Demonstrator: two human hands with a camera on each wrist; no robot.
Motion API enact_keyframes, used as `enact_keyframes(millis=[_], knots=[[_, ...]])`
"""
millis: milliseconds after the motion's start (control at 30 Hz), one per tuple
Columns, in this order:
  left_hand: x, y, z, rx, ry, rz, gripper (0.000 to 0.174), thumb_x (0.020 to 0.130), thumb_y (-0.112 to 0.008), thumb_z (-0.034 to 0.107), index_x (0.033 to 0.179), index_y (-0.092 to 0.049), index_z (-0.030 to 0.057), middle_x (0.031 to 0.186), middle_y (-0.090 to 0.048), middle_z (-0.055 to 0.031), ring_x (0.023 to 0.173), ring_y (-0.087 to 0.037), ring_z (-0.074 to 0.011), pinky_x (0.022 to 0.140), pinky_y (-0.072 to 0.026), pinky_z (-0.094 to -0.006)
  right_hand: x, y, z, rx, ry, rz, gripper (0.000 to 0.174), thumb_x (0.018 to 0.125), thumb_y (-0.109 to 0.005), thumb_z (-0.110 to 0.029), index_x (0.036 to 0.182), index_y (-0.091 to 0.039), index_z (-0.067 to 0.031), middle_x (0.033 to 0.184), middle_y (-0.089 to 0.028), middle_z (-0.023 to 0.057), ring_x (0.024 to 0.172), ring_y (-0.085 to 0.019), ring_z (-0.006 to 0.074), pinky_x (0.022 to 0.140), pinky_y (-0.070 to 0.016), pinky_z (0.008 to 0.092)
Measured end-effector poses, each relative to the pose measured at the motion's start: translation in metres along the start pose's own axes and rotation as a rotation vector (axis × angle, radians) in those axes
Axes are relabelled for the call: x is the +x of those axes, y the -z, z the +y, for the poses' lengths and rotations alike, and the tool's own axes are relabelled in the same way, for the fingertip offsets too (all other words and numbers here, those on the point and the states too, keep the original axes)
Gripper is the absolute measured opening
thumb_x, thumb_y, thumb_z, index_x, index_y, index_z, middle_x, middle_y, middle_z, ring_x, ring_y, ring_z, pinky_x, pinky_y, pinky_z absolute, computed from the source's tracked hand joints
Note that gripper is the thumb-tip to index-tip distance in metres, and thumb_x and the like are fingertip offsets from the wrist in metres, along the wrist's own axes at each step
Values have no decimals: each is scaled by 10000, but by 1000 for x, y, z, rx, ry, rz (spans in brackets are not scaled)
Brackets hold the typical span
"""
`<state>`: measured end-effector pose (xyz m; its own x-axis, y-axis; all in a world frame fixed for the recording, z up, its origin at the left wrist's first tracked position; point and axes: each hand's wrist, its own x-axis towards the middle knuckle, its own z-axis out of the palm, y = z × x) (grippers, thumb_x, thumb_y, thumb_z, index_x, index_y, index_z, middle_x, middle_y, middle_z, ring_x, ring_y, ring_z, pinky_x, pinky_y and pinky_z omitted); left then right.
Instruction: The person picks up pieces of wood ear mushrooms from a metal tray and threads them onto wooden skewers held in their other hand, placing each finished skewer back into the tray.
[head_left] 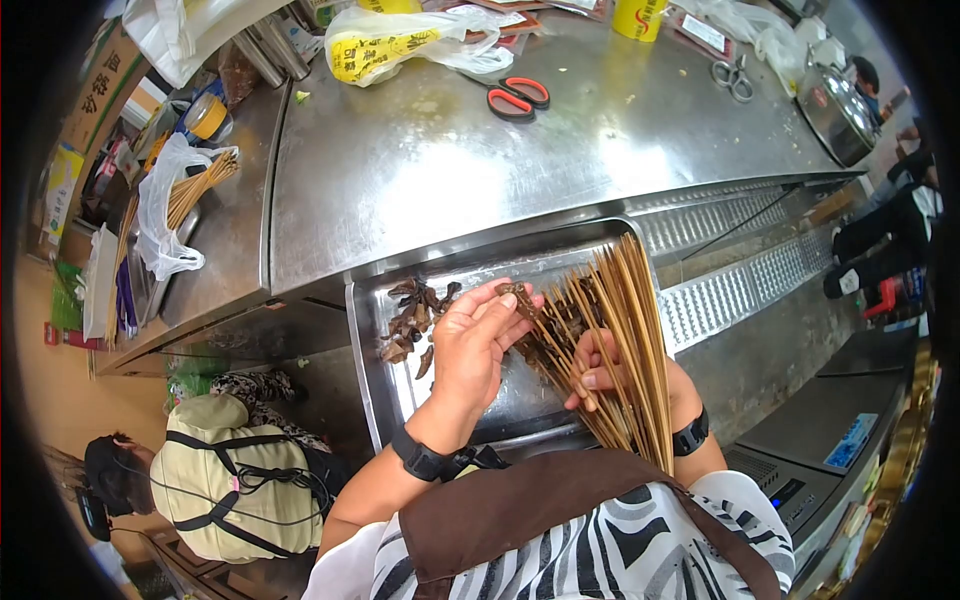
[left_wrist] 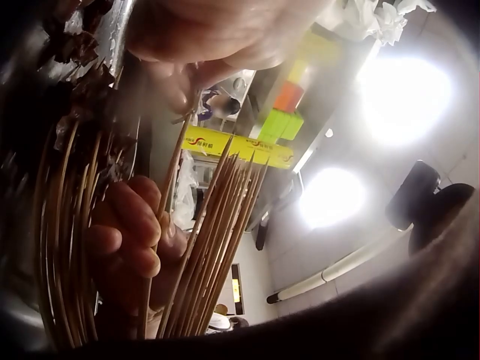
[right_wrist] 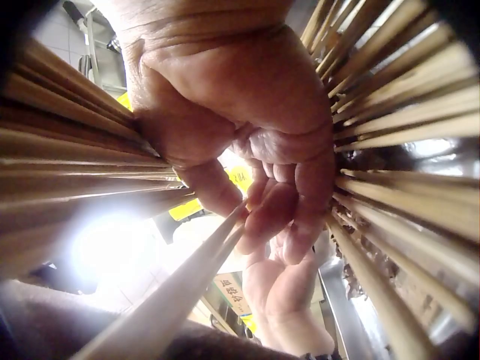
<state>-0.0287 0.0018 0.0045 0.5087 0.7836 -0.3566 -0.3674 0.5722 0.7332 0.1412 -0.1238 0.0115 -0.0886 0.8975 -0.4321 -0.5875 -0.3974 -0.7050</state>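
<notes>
Over a metal tray (head_left: 362,400), the left hand (head_left: 468,350) pinches a dark brown piece (head_left: 512,292) at the tip of a skewer. The right hand (head_left: 600,372) holds that skewer lower down between thumb and fingers, also visible in the right wrist view (right_wrist: 247,172). A bundle of bare skewers (head_left: 640,340) lies against the right hand. On its other side, skewers with dark pieces (left_wrist: 67,202) fan out in the left wrist view. Loose dark pieces (head_left: 408,325) lie in the tray's left part.
On the steel table (head_left: 400,190) are red-handled scissors (head_left: 517,98), a yellow and white plastic bag (head_left: 385,50), a yellow container (head_left: 638,16) and a lidded pot (head_left: 838,112). More skewers (head_left: 200,188) lie in a bag at left. A person with a cream backpack (head_left: 235,480) is at lower left.
</notes>
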Motion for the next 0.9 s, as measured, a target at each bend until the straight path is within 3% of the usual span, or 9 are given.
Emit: enact_keyframes(millis=[533,900], knots=[[0,3,-8,243,-163,-103,92,936,-586,6,1020,-560,30,1071,-680,-159,936,-692,-239,758,-578,-300,0,3,0,-3,-12,7,120,833,-694,-25,866,-579,-9,725,-617,57,654,-662,162,778,-586,364],[-7,0,-8,259,-118,-128,169,934,-586,-1,1077,-502,30,1084,-669,-182,940,-690,-255,741,-583,-293,0,3,0,21,-10,6,122,834,-697,-34,868,-582,-9,736,-615,56,660,-660,164,782,-583,366]])
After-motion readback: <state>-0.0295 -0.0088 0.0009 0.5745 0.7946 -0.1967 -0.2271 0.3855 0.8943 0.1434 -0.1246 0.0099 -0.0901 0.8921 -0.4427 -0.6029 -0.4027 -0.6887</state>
